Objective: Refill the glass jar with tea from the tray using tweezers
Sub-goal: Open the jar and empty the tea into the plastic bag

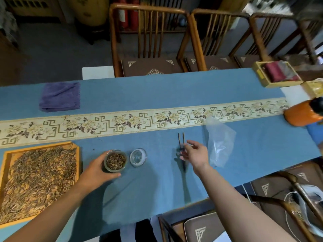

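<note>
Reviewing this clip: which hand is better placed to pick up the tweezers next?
The right hand: its fingers are already at the tweezers, which lie on the cloth. The left hand is wrapped around the glass jar, beside the tea tray.

L hand (97, 169) cupped; R hand (196, 152) fingers spread.

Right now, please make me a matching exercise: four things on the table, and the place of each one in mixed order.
Things:
1. glass jar
2. jar lid
3. tweezers
4. purple towel

Places:
a. at the right hand
b. beyond the patterned band, far left
c. in the left hand
d. just right of the jar

Pairs: 1-c, 2-d, 3-a, 4-b
</note>
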